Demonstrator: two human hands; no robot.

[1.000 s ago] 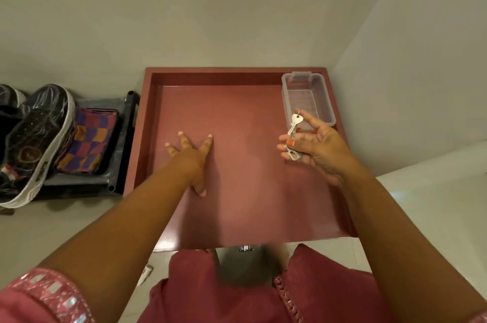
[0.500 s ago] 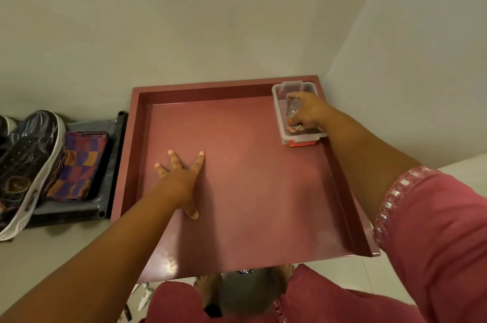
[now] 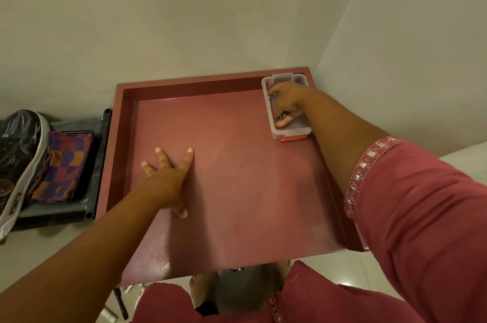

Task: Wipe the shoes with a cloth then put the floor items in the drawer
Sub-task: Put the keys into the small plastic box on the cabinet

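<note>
An open, shallow dark-red wooden drawer (image 3: 237, 191) is viewed from above. The left hand (image 3: 168, 180) is pressed flat on the drawer floor, fingers spread wide. The right hand (image 3: 286, 102) is reached into a small clear plastic container (image 3: 271, 125) at the far right corner, curled around metal keys (image 3: 274, 97). At left, a black white-soled shoe (image 3: 18, 164) and a folded checked cloth (image 3: 63, 164) are seen on a dark rack (image 3: 97, 164)

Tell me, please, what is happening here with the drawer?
A person leans over an open red drawer. The right hand is inside a clear plastic box in the drawer's far right corner, with keys at its fingers; whether it grips them is unclear. The left hand rests flat on the drawer floor. A shoe and a checked cloth sit on a rack beside it.
</note>
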